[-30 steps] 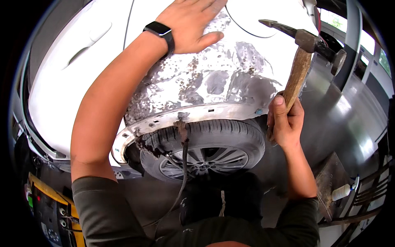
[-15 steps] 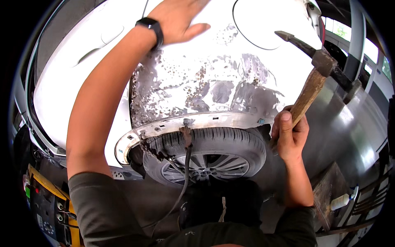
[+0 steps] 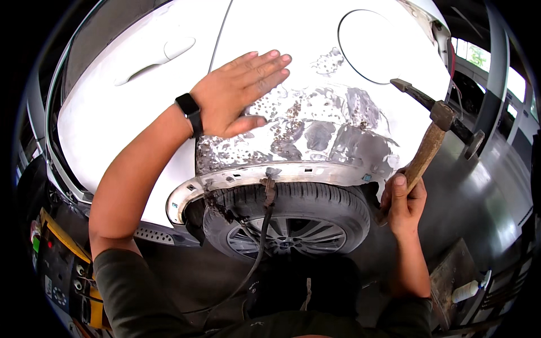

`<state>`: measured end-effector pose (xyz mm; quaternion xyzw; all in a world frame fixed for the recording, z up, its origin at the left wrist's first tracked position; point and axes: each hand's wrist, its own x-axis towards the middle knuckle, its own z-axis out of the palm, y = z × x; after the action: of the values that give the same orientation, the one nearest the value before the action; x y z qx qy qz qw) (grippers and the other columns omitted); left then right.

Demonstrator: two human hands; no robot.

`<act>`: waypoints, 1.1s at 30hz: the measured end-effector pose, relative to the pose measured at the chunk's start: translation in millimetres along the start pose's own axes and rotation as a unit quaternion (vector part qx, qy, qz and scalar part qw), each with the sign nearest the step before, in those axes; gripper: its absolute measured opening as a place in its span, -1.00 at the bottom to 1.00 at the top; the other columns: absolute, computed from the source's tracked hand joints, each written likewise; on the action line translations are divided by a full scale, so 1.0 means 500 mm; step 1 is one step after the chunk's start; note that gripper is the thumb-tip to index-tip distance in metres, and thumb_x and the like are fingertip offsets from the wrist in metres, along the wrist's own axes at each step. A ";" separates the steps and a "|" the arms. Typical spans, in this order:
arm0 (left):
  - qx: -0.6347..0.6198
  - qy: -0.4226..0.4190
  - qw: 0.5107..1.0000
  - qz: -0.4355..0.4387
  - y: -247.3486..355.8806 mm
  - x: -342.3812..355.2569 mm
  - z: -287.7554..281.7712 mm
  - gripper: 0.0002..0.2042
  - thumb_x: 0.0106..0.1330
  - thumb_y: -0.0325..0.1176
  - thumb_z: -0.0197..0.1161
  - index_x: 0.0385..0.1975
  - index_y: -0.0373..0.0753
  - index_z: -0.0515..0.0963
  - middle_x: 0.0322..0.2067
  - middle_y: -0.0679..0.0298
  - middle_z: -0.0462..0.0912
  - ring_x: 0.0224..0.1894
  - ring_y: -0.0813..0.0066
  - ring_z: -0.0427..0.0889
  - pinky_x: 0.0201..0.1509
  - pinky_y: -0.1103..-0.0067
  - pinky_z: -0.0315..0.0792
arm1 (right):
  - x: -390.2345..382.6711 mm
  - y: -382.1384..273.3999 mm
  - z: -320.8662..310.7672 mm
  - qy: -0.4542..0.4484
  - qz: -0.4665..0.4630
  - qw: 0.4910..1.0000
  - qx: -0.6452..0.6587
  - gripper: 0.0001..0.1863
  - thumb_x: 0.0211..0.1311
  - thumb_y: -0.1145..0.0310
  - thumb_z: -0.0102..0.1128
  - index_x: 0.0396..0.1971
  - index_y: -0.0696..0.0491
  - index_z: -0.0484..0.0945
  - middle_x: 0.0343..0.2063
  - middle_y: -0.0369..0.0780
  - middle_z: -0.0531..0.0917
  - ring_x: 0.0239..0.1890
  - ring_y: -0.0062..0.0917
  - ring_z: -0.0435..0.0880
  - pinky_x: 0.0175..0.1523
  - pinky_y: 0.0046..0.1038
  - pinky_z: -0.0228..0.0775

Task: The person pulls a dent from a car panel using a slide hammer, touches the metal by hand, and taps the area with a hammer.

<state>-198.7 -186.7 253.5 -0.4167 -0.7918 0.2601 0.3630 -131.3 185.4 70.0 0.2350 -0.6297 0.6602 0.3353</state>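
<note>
My left hand (image 3: 241, 93), a dark watch on its wrist, lies flat with fingers stretched over the white car's rear side panel (image 3: 298, 34). Below and right of it spreads a damaged patch (image 3: 318, 137), sanded to bare metal, dented and dotted with small marks. In my right hand (image 3: 403, 204) is a wooden-handled body hammer (image 3: 424, 147), its metal head up, with one pointed end and one round flat face. The hand grips the lower handle beside the wheel arch. A clamp (image 3: 268, 190) with a cable bites the arch lip (image 3: 327, 170).
The rear wheel (image 3: 287, 217) sits under the arch, close to my legs. A dark cable (image 3: 251, 270) runs down from the clamp. At lower left stands a yellow and black machine (image 3: 65, 270). A white bottle (image 3: 465, 291) is by a brown board (image 3: 451, 273) at lower right.
My left hand has come down from the upper panel to the damaged patch's upper left edge. My right hand still holds the hammer. The whole view has shifted slightly.
</note>
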 end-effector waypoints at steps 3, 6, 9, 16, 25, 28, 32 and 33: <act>0.045 0.031 0.998 -0.037 -0.049 0.019 0.000 -0.18 0.30 -0.08 0.10 0.59 -0.16 0.06 0.60 0.07 0.03 0.64 0.14 -0.01 0.69 0.19 -0.13 | 0.001 0.001 0.003 -0.005 0.014 1.000 -0.002 -0.67 0.58 0.14 0.14 -0.31 0.08 0.41 -0.60 -0.37 0.47 -0.67 -0.76 0.38 -0.57 -0.64 0.20; 0.093 0.063 0.993 -0.034 -0.065 0.028 0.007 -0.17 0.34 0.01 0.08 0.59 -0.20 0.04 0.59 0.04 0.03 0.64 0.12 -0.01 0.69 0.19 -0.13 | 0.002 0.001 0.011 -0.022 0.014 0.999 0.021 -0.66 0.57 0.11 0.14 -0.30 0.09 0.41 -0.61 -0.36 0.47 -0.67 -0.75 0.38 -0.58 -0.63 0.21; 0.068 0.092 0.991 -0.069 -0.029 0.023 0.026 -0.15 0.37 0.07 0.04 0.58 -0.27 0.01 0.59 0.00 0.01 0.64 0.09 -0.03 0.69 0.18 -0.13 | -0.001 -0.004 0.021 -0.006 0.025 1.000 0.016 -0.64 0.57 0.10 0.15 -0.30 0.09 0.41 -0.61 -0.35 0.47 -0.68 -0.74 0.38 -0.59 -0.63 0.20; -0.017 0.048 0.997 -0.058 0.045 -0.056 0.023 -0.14 0.36 0.05 0.03 0.57 -0.35 0.01 0.59 -0.05 -0.01 0.64 0.02 -0.06 0.68 0.18 -0.12 | -0.016 -0.013 0.038 -0.034 0.003 0.999 -0.001 -0.65 0.58 0.13 0.14 -0.31 0.11 0.40 -0.62 -0.34 0.47 -0.69 -0.73 0.37 -0.58 -0.62 0.20; -0.027 0.096 0.988 -0.114 0.054 -0.067 0.024 -0.17 0.31 -0.08 0.16 0.56 -0.28 0.10 0.58 0.05 0.09 0.62 0.10 0.04 0.67 0.22 -0.04 | -0.038 -0.010 0.039 -0.037 -0.036 0.997 -0.063 -0.70 0.56 0.23 0.14 -0.35 0.14 0.44 -0.63 -0.38 0.47 -0.67 -0.76 0.39 -0.54 -0.62 0.20; -0.046 0.086 0.989 -0.112 0.079 -0.069 0.031 -0.15 0.30 -0.06 0.15 0.55 -0.35 0.07 0.57 -0.03 0.06 0.63 0.04 0.00 0.67 0.18 -0.07 | -0.042 -0.024 0.046 -0.045 -0.028 0.997 -0.048 -0.70 0.56 0.23 0.15 -0.34 0.14 0.45 -0.62 -0.38 0.48 -0.66 -0.76 0.39 -0.54 -0.63 0.20; -0.061 0.051 0.990 -0.120 0.114 -0.104 0.039 -0.08 0.31 0.04 0.11 0.56 -0.42 0.00 0.59 -0.09 -0.02 0.64 0.00 -0.08 0.68 0.16 -0.15 | -0.054 -0.023 0.049 -0.040 -0.034 0.998 -0.037 -0.69 0.56 0.22 0.15 -0.34 0.14 0.44 -0.63 -0.37 0.47 -0.66 -0.75 0.39 -0.54 -0.63 0.19; -0.062 0.053 0.989 -0.122 0.115 -0.106 0.039 -0.09 0.32 0.04 0.10 0.56 -0.42 0.00 0.59 -0.08 -0.03 0.65 0.00 -0.09 0.68 0.16 -0.16 | -0.052 -0.021 0.050 -0.040 -0.036 0.998 -0.037 -0.69 0.56 0.22 0.15 -0.34 0.14 0.44 -0.63 -0.37 0.47 -0.66 -0.75 0.39 -0.54 -0.63 0.19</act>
<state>-166.7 -204.1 181.8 -0.3516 -0.8311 0.1419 0.4069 -109.2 156.8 60.4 0.2712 -0.6576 0.6144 0.3413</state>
